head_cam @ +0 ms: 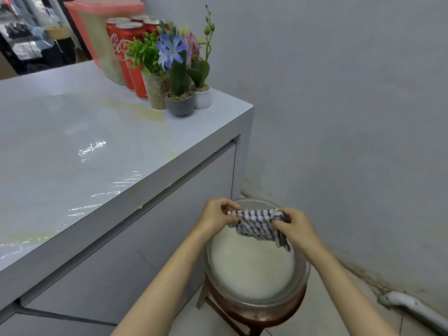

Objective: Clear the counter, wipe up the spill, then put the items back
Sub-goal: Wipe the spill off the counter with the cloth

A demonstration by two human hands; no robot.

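Between the left hand (217, 214) and right hand (294, 226), both pinched shut on its ends, the striped cloth (258, 225) hangs bunched directly above the basin (300, 275), probably so wrung water drops below the grip, clear of the wet counter (84, 146) to the left.

Bunched blue-striped cloth (258, 225) above basin (300, 275); yellowish-smeared counter (72, 146).

A round basin (300, 282) of cloudy water sits on a wooden stool (254, 318). A white pipe (412, 309) lies where the stained grey wall (351, 117) meets the tiled floor (339, 311).
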